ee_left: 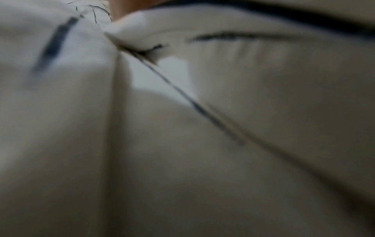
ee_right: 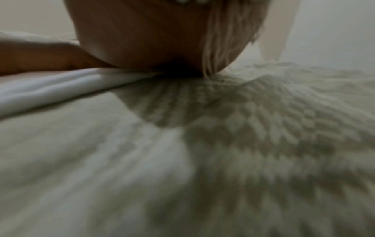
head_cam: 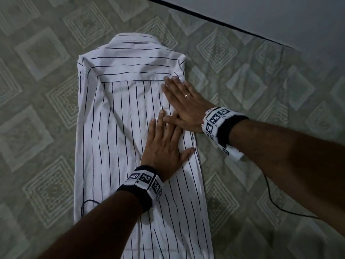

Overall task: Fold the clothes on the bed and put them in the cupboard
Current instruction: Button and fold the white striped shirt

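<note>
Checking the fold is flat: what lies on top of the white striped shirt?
Both hands press flat on the white striped shirt: left hand, right hand. The shirt's underside and any tucked sleeves are covered.

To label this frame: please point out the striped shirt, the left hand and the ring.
striped shirt (head_cam: pixel 115 128): head view, back panel.
left hand (head_cam: pixel 164 144): head view, back of hand.
ring (head_cam: pixel 187 95): head view, on right hand's finger.

Dim, even light; head view sharp, both wrist views heavily blurred.
</note>
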